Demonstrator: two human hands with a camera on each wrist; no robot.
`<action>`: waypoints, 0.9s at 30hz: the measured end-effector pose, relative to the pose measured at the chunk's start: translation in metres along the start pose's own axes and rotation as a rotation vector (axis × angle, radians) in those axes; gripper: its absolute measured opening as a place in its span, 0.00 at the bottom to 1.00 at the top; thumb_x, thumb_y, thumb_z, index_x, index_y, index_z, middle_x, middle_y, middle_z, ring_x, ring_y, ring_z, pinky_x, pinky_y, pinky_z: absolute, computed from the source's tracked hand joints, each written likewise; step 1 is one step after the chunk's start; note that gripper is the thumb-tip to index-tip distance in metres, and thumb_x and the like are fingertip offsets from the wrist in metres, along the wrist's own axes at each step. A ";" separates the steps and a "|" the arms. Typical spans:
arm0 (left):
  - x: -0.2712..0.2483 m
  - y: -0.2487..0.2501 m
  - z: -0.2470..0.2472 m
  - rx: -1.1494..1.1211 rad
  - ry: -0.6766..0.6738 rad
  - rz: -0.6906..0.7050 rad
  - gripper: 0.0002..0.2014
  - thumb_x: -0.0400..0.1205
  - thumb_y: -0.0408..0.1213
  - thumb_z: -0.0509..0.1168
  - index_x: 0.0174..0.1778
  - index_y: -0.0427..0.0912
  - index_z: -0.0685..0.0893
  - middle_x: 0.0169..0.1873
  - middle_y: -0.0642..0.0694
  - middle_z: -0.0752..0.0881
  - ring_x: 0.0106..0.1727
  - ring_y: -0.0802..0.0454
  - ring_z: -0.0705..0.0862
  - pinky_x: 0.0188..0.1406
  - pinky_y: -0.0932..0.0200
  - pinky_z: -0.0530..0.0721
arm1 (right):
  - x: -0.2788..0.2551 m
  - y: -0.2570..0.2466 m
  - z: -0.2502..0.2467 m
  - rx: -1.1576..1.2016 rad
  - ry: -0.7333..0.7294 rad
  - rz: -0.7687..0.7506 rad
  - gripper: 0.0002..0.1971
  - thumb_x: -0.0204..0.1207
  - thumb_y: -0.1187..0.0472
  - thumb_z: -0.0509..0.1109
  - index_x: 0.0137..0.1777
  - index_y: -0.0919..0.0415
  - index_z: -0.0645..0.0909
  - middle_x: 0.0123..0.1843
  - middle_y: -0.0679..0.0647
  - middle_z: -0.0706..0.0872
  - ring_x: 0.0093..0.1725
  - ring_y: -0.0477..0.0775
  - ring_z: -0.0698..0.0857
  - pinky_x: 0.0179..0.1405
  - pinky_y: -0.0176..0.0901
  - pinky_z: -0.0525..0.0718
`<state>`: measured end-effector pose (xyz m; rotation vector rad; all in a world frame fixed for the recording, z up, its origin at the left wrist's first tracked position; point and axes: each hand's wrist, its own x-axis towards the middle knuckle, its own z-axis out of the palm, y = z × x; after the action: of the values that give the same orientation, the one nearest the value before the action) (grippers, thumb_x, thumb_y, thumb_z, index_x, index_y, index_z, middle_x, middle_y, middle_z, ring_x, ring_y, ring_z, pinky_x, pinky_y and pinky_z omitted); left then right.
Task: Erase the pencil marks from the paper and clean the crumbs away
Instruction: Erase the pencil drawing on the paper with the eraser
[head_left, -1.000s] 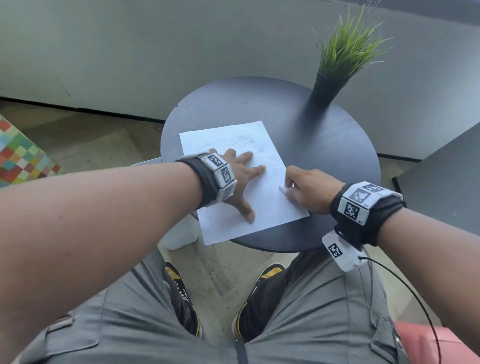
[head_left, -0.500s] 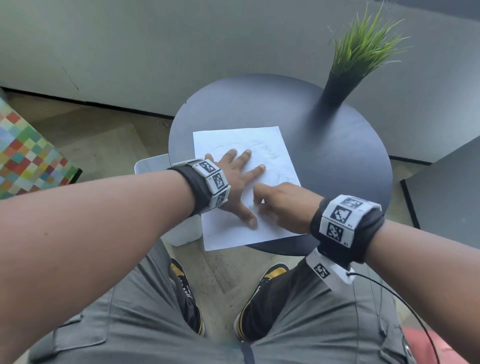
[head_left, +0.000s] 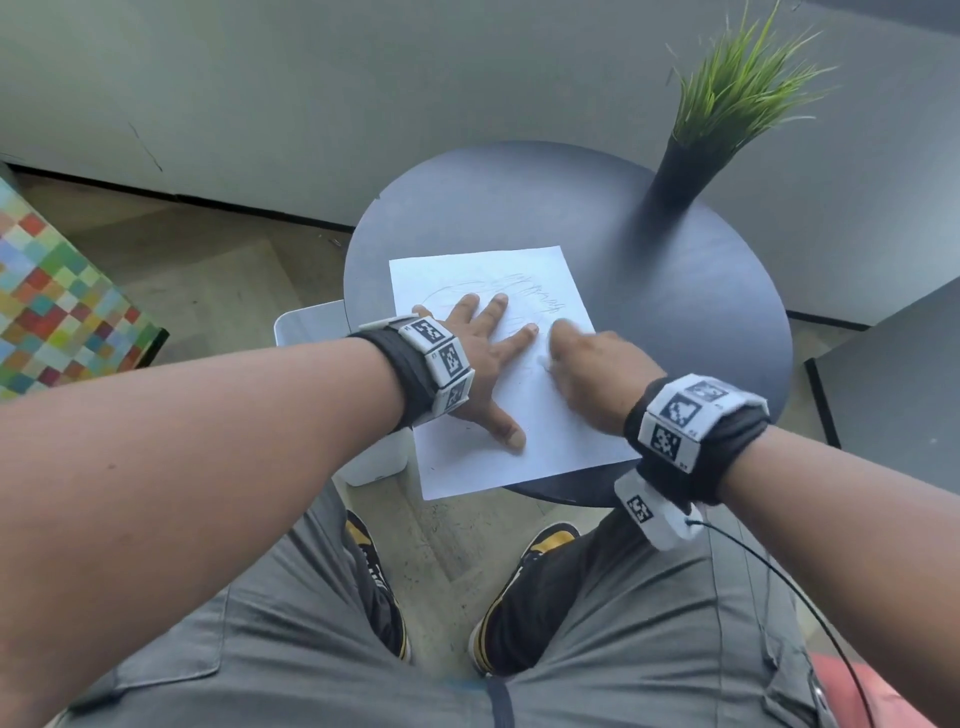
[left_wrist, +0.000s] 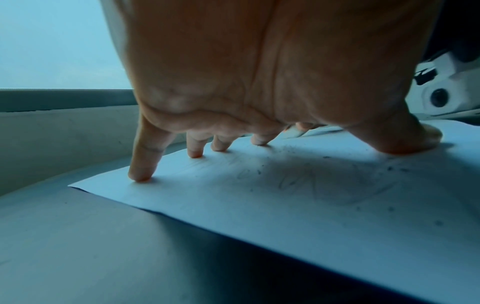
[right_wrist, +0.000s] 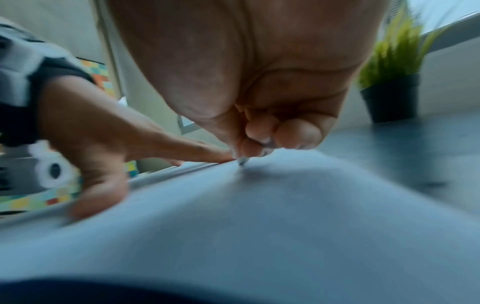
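Observation:
A white paper (head_left: 540, 441) lies on the round dark table (head_left: 675, 291), with grey pencil scribbles (head_left: 524, 293) near its far end. My left hand (head_left: 483, 353) presses flat on the paper with fingers spread. My right hand (head_left: 558, 343) is curled beside the left index finger and blurred. In the right wrist view its fingertips pinch a small eraser whose grey tip (right_wrist: 242, 160) touches the sheet. Dark crumbs (left_wrist: 389, 168) and faint marks (left_wrist: 298, 181) show under my left palm.
A black pot of green grass (head_left: 727, 104) stands at the table's far right. A white stool or bin (head_left: 306, 322) sits left of the table, beside a checkered block (head_left: 57, 296). Another dark surface (head_left: 893, 374) is at the right. The paper's near corner overhangs the table's edge.
My right hand has moved from the paper's right edge leftward over the sheet, then farther up beside the left index finger. The left hand has stayed pressed on the paper.

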<state>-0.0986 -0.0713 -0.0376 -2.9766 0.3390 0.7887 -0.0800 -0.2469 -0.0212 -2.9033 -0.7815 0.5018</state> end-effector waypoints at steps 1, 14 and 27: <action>-0.001 0.000 -0.001 -0.002 -0.005 -0.002 0.69 0.56 0.86 0.62 0.85 0.62 0.33 0.86 0.45 0.31 0.87 0.36 0.36 0.74 0.15 0.55 | -0.006 -0.010 0.005 -0.013 -0.052 -0.104 0.10 0.82 0.59 0.61 0.60 0.59 0.68 0.49 0.58 0.81 0.48 0.66 0.81 0.40 0.47 0.74; -0.008 0.007 0.001 0.001 0.007 -0.024 0.68 0.55 0.86 0.62 0.85 0.63 0.34 0.86 0.45 0.33 0.87 0.36 0.38 0.71 0.14 0.56 | -0.004 -0.002 0.001 0.074 -0.118 -0.103 0.08 0.82 0.52 0.60 0.57 0.52 0.74 0.51 0.59 0.85 0.49 0.63 0.82 0.47 0.52 0.82; -0.014 -0.005 -0.002 0.038 0.024 0.096 0.62 0.58 0.81 0.68 0.85 0.62 0.48 0.87 0.49 0.39 0.87 0.41 0.40 0.78 0.23 0.57 | -0.011 -0.005 0.013 0.040 -0.088 -0.211 0.09 0.84 0.50 0.58 0.57 0.54 0.72 0.43 0.53 0.82 0.44 0.62 0.81 0.46 0.52 0.81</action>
<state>-0.1081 -0.0641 -0.0293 -2.9557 0.4951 0.7465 -0.0955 -0.2479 -0.0290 -2.7353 -1.0624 0.6169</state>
